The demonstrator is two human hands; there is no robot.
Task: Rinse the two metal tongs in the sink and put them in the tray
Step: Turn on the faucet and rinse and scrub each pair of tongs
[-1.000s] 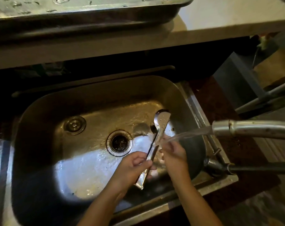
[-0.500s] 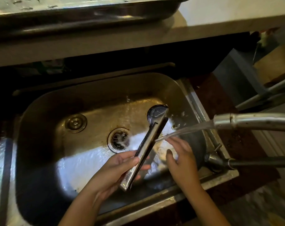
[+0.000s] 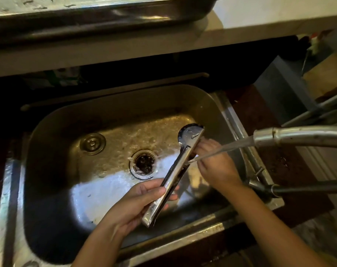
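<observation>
A pair of shiny metal tongs held aslant over the basin of a stainless-steel sink, its rounded spoon-shaped tip uppermost and farther from the viewer, its hinge end lower and nearer. The left hand pinches the lower part of the tongs, thumb lying on the upper face and fingers curled beneath. The right hand is just beside the upper part of the tongs, its fingers reaching behind the arms near the tip; how tightly it closes cannot be told. A stream of water runs from the curved chrome faucet spout at right and strikes the tongs at mid-length. The round drain opening and a smaller round metal stopper lie in the wet sink floor. A shallow rectangular metal tray rests on the pale surface beyond the sink.
</observation>
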